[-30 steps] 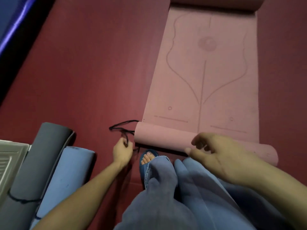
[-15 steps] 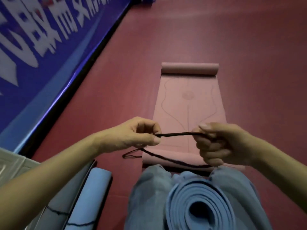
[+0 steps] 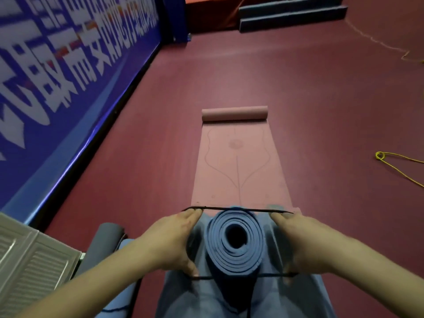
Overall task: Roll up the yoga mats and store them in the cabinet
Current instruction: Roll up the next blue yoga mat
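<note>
A rolled blue yoga mat (image 3: 235,242) stands on end between my legs, its spiral end facing me. My left hand (image 3: 171,242) and my right hand (image 3: 298,244) hold a black elastic strap (image 3: 238,209) stretched into a wide loop around the top of the roll. A pink yoga mat (image 3: 238,171) lies mostly flat on the floor ahead, with its far end curled into a small roll. Two rolled mats, one grey (image 3: 103,244) and one light blue (image 3: 124,301), lie at my lower left beside a white louvred cabinet (image 3: 29,267).
A blue banner wall (image 3: 57,76) runs along the left. Yellow cord (image 3: 399,166) lies on the dark red floor at the right. Dark steps (image 3: 291,14) stand at the far end of the room.
My hands have moved apart and lower, stretching the black strap from a short span into a wide loop around the blue roll. The view has tilted up.
</note>
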`<state>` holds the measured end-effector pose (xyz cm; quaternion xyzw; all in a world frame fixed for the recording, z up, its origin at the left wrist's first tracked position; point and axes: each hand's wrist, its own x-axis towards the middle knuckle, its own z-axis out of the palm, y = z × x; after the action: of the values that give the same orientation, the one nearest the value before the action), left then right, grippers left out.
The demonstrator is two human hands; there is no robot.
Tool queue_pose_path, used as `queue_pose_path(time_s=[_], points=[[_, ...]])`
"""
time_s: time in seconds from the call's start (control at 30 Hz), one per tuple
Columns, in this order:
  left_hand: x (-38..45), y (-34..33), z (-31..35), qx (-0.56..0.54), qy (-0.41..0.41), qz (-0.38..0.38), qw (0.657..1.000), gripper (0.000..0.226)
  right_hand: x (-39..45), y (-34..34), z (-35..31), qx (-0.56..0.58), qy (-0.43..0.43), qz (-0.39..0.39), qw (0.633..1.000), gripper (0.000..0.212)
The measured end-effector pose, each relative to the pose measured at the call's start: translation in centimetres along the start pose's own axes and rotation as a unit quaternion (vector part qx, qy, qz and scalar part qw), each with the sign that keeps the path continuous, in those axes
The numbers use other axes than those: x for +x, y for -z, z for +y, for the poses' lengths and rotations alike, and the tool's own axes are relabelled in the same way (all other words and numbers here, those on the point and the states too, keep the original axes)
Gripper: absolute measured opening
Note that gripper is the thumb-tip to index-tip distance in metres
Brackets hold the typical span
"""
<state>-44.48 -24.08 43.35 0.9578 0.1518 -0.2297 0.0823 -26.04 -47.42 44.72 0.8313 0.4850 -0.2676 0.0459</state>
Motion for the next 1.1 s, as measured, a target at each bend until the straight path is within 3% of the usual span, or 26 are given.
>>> queue_pose_path(time_s=[0.17, 0.3, 0.47, 0.6, 0.63, 0.73, 0.83, 0.93, 0.97, 1.1], points=[[4.2, -3.0, -0.4, -0.079, -0.009, 0.061, 0.995, 0.124, 3.3, -2.0, 0.7, 0.024, 0.047, 0.069, 0.996, 0.116], [8.6, -4.8, -1.2, -0.108, -0.019, 0.066, 0.992, 0.089, 8.2, -3.0, 2.7, 0.048, 0.055, 0.046, 0.996, 0.134], [14.5, -6.2, -2.3, -0.084, 0.029, -0.004, 0.996, 0.083, 16.4, -7.0, 7.4, 0.124, 0.06, 0.053, 0.989, 0.124], [19.8, -8.9, -2.9, -0.15, 0.086, -0.02, 0.985, 0.087, 20.8, -8.4, 8.3, 0.199, 0.038, 0.034, 0.979, 0.081], [20.8, -9.8, -3.0, -0.184, 0.086, -0.02, 0.979, 0.084, 21.7, -9.1, 8.6, 0.22, 0.029, 0.032, 0.975, 0.079], [22.8, -12.7, -2.9, -0.25, 0.04, -0.04, 0.967, 0.087, 23.8, -11.4, 10.3, 0.288, -0.022, 0.05, 0.956, 0.105], [25.5, -17.2, -3.7, -0.337, 0.032, 0.039, 0.94, 0.1, 24.6, -12.5, 10.8, 0.326, -0.05, 0.008, 0.944, 0.107], [26.6, -18.3, -3.0, -0.349, 0.063, 0.127, 0.926, 0.12, 24.9, -13.7, 9.7, 0.383, -0.019, -0.006, 0.924, 0.141], [26.9, -18.7, -2.7, -0.347, 0.076, 0.165, 0.92, 0.121, 25.0, -13.7, 9.5, 0.392, -0.01, -0.003, 0.92, 0.141], [23.2, -12.5, -0.1, -0.401, 0.081, 0.304, 0.86, 0.11, 25.3, -11.5, 7.9, 0.423, 0.049, 0.05, 0.903, 0.111]])
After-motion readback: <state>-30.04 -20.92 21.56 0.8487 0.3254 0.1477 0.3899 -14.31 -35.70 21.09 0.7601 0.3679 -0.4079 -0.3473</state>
